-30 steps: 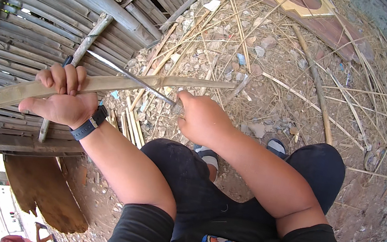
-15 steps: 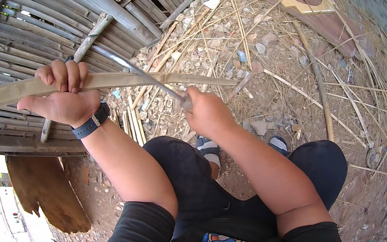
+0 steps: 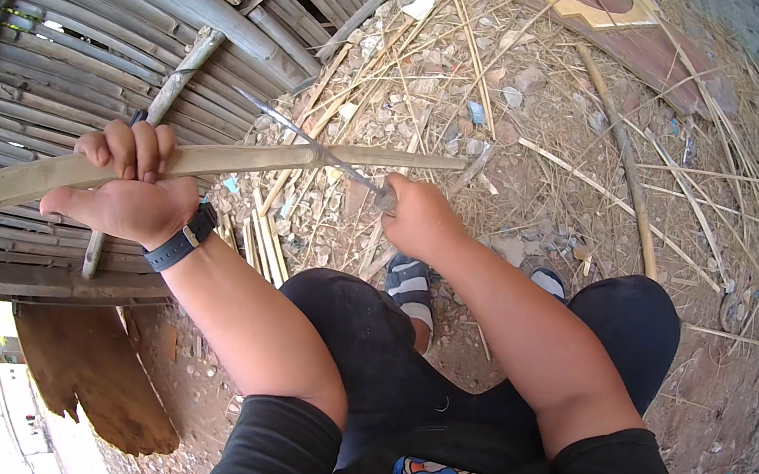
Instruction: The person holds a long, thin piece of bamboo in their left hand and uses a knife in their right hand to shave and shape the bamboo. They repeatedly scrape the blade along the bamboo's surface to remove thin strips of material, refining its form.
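Observation:
My left hand (image 3: 133,193), palm turned up, has its fingers curled over a long, flat bamboo strip (image 3: 248,159). The strip reaches from the far left to the middle of the head view, bowing slightly. In my right fist (image 3: 422,220) is the handle of a long knife (image 3: 281,118) with a narrow grey blade pointing up and left. The blade crosses the strip between my two hands and appears to touch it. Most of the handle is hidden inside my fist.
A bamboo-slat wall (image 3: 78,70) rises at the left, with a pole (image 3: 181,77) against it. Rubble, straw and thin bamboo splints (image 3: 264,244) cover the ground. A longer stick (image 3: 629,167) lies to the right, and a cut-out yellow board (image 3: 586,0) lies at the back.
My right hand has shifted slightly right and toward me, drawing the knife along with it. The bamboo strip and my left hand have moved a little to the right.

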`<state>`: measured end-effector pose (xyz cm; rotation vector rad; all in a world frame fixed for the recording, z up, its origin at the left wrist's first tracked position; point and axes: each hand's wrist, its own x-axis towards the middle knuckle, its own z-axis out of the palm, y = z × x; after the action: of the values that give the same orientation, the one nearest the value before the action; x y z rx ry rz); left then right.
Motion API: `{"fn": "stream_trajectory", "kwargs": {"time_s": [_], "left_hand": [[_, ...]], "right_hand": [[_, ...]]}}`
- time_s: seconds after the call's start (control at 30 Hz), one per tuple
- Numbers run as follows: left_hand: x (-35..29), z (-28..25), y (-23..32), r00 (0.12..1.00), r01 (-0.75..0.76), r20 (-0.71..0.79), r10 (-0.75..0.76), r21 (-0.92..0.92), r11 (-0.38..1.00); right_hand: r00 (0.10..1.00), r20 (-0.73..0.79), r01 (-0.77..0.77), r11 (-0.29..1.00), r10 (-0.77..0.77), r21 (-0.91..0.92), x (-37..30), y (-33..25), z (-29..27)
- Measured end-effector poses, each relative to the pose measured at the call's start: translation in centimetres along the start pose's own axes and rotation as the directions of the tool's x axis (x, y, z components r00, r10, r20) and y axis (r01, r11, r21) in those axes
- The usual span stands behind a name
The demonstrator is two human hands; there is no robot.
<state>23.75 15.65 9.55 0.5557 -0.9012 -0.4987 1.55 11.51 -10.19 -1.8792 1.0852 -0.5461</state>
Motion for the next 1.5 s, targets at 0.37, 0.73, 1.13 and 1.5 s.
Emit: {"fn": "stream_trajectory", "kwargs": {"time_s": [0.37, 0.73, 1.13, 1.5], "left_hand": [[-0.6, -0.2, 0.0, 1.000, -0.030, 0.003, 0.030, 0.052, 0.998], [-0.3, 1.5, -0.1, 0.994, 0.007, 0.109, -0.004, -0.027, 1.000], [0.2, -0.1, 0.0, 0.994, -0.055, -0.088, 0.065, 0.109, 0.992], [-0.1, 0.9, -0.1, 0.997, -0.051, -0.050, 0.058, 0.139, 0.989]], "right_hand": [[0.997, 0.068, 0.036, 0.994, -0.029, -0.105, -1.2, -4.5, -2.0], [0.945, -0.037, -0.327, 0.944, 0.325, -0.047, 0.5, 5.6, 0.5], [0.952, 0.003, -0.301, 0.941, 0.305, -0.158, 0.2, 11.1, 1.8], [0.996, -0.075, 0.064, 0.990, -0.055, 0.124, -0.4, 2.0, 2.1]]}}
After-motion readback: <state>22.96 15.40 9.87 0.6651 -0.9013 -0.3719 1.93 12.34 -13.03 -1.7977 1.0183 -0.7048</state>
